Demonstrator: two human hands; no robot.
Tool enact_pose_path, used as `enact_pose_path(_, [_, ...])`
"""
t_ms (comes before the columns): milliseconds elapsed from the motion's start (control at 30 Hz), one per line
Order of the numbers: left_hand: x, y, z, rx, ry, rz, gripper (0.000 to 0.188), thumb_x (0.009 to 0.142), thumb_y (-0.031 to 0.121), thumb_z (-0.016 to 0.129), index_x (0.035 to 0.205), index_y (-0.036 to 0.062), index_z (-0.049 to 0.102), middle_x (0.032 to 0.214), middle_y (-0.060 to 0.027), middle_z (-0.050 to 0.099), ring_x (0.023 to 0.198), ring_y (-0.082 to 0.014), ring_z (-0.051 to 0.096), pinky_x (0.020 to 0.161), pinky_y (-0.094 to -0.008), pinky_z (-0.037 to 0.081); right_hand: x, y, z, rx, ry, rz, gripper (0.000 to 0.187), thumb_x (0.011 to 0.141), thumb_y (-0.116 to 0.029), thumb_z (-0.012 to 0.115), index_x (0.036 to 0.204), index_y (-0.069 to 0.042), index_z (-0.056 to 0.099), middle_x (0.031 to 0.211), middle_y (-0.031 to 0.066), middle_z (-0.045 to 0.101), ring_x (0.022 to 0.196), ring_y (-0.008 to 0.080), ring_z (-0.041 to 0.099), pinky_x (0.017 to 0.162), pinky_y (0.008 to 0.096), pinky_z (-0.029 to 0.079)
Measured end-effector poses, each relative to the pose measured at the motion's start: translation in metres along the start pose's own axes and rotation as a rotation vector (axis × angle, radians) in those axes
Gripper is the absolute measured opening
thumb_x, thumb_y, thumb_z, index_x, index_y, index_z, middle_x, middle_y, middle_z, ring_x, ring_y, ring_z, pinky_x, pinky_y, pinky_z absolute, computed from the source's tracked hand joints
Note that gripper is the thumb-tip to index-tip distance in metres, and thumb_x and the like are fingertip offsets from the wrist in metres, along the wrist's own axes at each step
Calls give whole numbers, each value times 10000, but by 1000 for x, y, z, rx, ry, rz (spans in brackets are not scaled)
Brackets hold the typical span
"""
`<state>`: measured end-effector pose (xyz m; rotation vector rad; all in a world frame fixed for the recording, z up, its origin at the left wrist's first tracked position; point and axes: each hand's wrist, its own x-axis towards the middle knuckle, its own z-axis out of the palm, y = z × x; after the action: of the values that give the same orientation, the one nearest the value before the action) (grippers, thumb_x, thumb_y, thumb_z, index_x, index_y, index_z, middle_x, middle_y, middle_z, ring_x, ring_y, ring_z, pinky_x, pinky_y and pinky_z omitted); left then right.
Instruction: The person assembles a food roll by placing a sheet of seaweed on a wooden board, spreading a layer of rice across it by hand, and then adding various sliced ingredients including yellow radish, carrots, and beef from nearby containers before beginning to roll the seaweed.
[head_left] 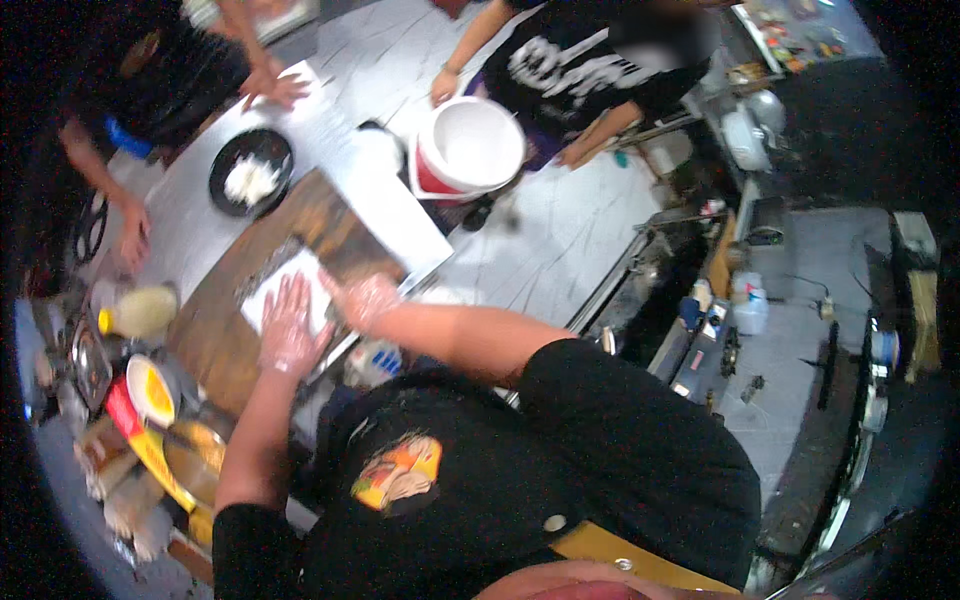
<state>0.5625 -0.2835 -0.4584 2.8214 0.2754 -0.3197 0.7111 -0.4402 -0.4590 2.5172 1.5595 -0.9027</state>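
My left hand (292,318), in a clear plastic glove, lies flat with spread fingers on a white sheet (262,302). The sheet rests on a brown wooden board (210,320); whether it is paper or cloth I cannot tell. Along its far edge runs a dark speckled strip (268,264). My right hand (366,302), gloved the same way, touches the sheet's right edge with fingers stretched toward it. Some of its fingers are blurred. Beyond the board, a black bowl (222,190) holds a white heap of food (251,182).
One person's hand (275,86) rests on the metal table (335,150). Another person stands by a white and red bucket (432,172). At the left are a yellowish bottle (142,311), a white bowl with orange contents (152,391) and a red-yellow packet (160,462).
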Motion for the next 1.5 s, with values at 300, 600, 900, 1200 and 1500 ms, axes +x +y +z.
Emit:
enact_pose_path(300, [23, 13, -7, 51, -15, 31, 991, 982, 500, 713, 1729, -29, 332, 1836, -193, 281, 1710, -371, 226, 1389, -569, 144, -17, 12, -17, -24, -9, 47, 836, 1095, -241, 548, 1803, -92, 128, 1114, 206, 814, 981, 364, 818, 849, 541, 637])
enact_pose_path(600, [24, 7, -5, 137, 93, 60, 889, 1051, 599, 603, 1695, 12, 428, 1812, -153, 360, 1698, -336, 278, 1385, -545, 197, -27, 26, -22, 104, -63, 159, 824, 1064, -133, 509, 1785, -38, 121, 1276, 279, 776, 1112, 456, 782, 1012, 555, 600])
enact_pose_path(900, [22, 1, -7, 155, 5, 213, 870, 1058, 552, 603, 1724, 38, 381, 1821, -138, 344, 1698, -329, 274, 1381, -555, 203, -23, -5, -15, 22, -25, 169, 755, 1088, -175, 472, 1769, 11, 202, 1235, 219, 804, 1100, 352, 805, 928, 511, 628])
enact_pose_path(1200, [28, -3, -2, 91, -3, 368, 921, 1021, 541, 653, 1745, 61, 347, 1796, -144, 387, 1695, -314, 284, 1388, -553, 185, -12, 11, -25, 10, -128, 142, 855, 1069, -216, 548, 1783, -6, 127, 1311, 241, 781, 1156, 383, 791, 973, 541, 618])
enact_pose_path(1500, [29, -7, 1, 144, 82, 96, 936, 1051, 609, 613, 1732, 22, 352, 1821, -166, 328, 1696, -342, 276, 1378, -574, 192, -2, 14, -31, 28, -70, 111, 858, 1037, -111, 545, 1799, -111, 151, 1270, 269, 784, 1092, 404, 805, 918, 566, 627])
